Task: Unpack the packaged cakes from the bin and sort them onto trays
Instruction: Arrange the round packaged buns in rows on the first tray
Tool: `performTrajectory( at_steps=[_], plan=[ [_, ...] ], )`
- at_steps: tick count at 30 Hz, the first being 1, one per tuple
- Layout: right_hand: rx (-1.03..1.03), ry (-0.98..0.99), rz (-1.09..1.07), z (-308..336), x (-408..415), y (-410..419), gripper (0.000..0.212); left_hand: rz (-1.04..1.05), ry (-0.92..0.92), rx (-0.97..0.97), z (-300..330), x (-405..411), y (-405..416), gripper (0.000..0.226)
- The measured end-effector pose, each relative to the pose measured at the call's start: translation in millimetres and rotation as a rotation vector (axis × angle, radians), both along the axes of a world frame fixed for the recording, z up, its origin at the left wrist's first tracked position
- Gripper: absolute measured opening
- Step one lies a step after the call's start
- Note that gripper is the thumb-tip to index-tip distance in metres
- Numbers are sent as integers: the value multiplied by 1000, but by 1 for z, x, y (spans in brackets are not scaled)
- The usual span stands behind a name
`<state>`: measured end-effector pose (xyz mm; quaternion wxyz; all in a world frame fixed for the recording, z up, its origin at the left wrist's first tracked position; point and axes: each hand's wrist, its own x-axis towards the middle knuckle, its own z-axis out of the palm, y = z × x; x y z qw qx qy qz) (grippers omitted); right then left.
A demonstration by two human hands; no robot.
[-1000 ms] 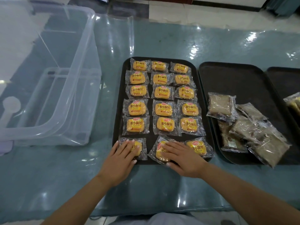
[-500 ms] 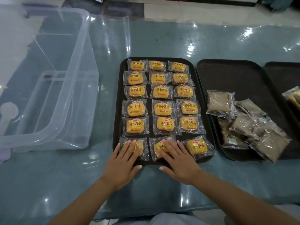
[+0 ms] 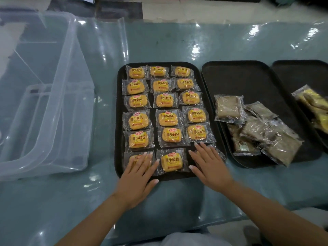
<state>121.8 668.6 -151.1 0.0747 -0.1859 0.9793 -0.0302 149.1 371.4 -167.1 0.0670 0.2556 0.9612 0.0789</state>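
A black tray [image 3: 118,121] holds several yellow packaged cakes in three neat columns. My left hand [image 3: 139,174] lies flat on the front-left cake [image 3: 135,158], fingers straight. My right hand [image 3: 208,164] lies flat over the front-right cake [image 3: 218,152], which is mostly hidden. Between my hands sits the front-middle cake [image 3: 171,161], untouched. A second black tray [image 3: 248,77] to the right carries a loose pile of brown packaged cakes [image 3: 257,126]. A clear plastic bin [image 3: 58,103] stands at the left and looks empty.
A third black tray [image 3: 301,71] at the far right edge holds yellow-brown packets [image 3: 312,103]. The trays and bin rest on a glossy teal table [image 3: 177,41]. Tiled floor shows beyond the table's far edge.
My right hand has slid right, from the front-middle cake onto the front-right one. The front-middle cake now lies straight in its row. My left hand stays on the front-left cake.
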Motion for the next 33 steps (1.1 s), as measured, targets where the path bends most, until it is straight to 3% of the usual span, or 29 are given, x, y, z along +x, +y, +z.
performTrajectory(
  at_steps=[8,15,21,24,28,33],
  plan=[
    [75,-178,-41,-10,17,38,72,-147,-32,-86,-9,-21,48,57],
    [70,-127,-207,-20,22,14,71,-150,-52,-79,-12,-23,59,58],
    [63,-81,-201,-7,-5,8,62,42,23,-64,-1,-51,46,60],
    [101,-103,-194,1,-29,6,70,133,-45,-160,1,-71,37,72],
    [138,-224,-180,0,-42,9,88,84,-161,-288,2,-80,32,90],
    [83,-291,-234,-5,-37,1,99,54,-180,-330,4,-81,24,87]
  ],
)
